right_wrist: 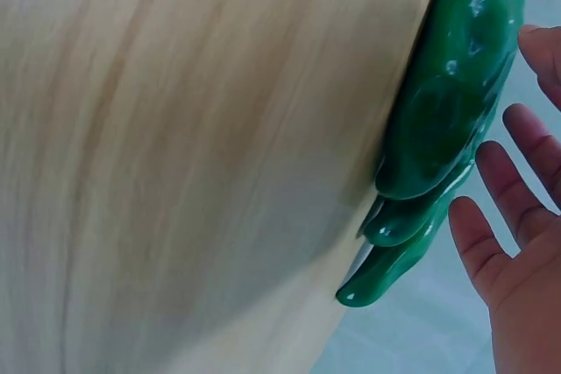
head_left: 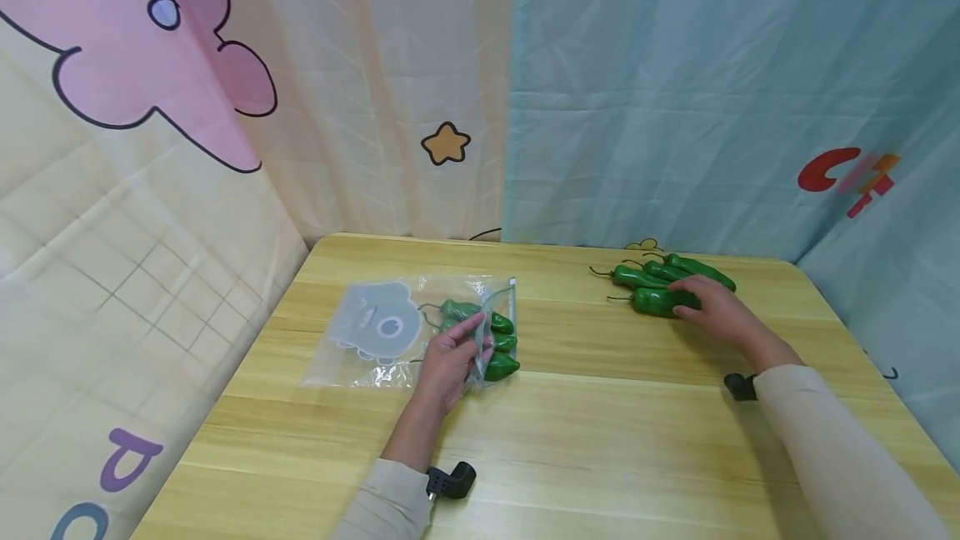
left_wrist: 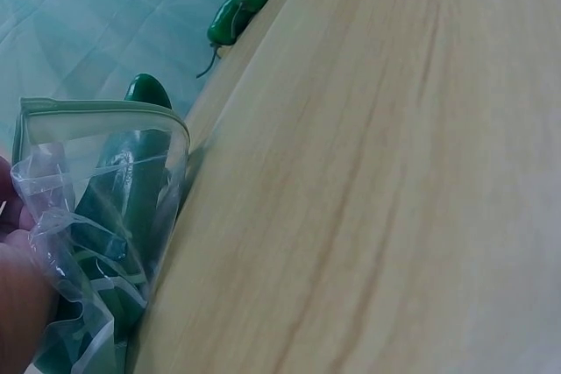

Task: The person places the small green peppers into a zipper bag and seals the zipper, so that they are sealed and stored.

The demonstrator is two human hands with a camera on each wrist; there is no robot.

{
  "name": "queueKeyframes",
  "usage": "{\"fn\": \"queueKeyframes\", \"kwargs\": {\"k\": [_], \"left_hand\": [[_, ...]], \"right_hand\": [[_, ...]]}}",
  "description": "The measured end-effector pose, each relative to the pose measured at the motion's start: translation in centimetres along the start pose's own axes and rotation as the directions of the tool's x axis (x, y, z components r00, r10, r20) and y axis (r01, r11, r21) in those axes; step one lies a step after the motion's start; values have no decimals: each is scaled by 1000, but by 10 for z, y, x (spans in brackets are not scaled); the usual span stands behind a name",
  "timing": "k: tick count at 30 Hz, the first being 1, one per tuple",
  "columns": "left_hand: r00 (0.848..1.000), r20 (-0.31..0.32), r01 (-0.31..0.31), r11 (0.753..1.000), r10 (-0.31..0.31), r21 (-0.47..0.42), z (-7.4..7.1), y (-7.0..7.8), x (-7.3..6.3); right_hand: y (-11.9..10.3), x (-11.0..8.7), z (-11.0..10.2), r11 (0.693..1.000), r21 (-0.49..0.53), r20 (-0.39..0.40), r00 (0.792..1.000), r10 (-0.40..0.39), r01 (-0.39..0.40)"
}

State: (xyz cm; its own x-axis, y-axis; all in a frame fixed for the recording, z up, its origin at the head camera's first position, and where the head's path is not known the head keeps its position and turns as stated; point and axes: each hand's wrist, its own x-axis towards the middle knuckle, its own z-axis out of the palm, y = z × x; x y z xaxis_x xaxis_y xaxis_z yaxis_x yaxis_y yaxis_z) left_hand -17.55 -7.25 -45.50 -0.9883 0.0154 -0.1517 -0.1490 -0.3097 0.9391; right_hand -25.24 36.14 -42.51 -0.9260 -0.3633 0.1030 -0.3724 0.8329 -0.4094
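A clear zip bag [head_left: 377, 323] with a pale cartoon print lies flat at the left of the table. Inside it are several green peppers [head_left: 501, 367], their tips at the opening on the right. My left hand [head_left: 446, 363] pinches the bag's edge near that mouth; the left wrist view shows the rim [left_wrist: 105, 107] held apart around a pepper. Over at the right, my right hand [head_left: 716, 313] reaches above a group of long green peppers. Its fingers are spread beside the nearest pepper [right_wrist: 451, 102], thumb close to the pepper's side, gripping nothing.
The wooden table [head_left: 570, 448] has its back edge against a printed curtain [head_left: 637, 107]. More peppers [head_left: 701, 271] lie side by side behind the nearest one, stems pointing left. A black wrist camera [head_left: 452, 482] sits on the left wrist, another [head_left: 740, 387] on the right.
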Motion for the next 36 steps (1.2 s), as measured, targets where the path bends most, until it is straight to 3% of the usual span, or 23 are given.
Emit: {"fn": "queueKeyframes", "kwargs": {"k": [9,21,36], "left_hand": [[1000,2,1,1000,-1,8,0,1,-1],[1000,0,1,1000,-1,4,1,1,-2],[1000,2,-3,1000,3,14,1,1,-2]], "right_hand": [[6,3,3,999,-1,42,999,35,-34],[9,0,6,999,-33,93,996,7,-4],[0,-7,1,999,-40,54,999,-10,12]]}}
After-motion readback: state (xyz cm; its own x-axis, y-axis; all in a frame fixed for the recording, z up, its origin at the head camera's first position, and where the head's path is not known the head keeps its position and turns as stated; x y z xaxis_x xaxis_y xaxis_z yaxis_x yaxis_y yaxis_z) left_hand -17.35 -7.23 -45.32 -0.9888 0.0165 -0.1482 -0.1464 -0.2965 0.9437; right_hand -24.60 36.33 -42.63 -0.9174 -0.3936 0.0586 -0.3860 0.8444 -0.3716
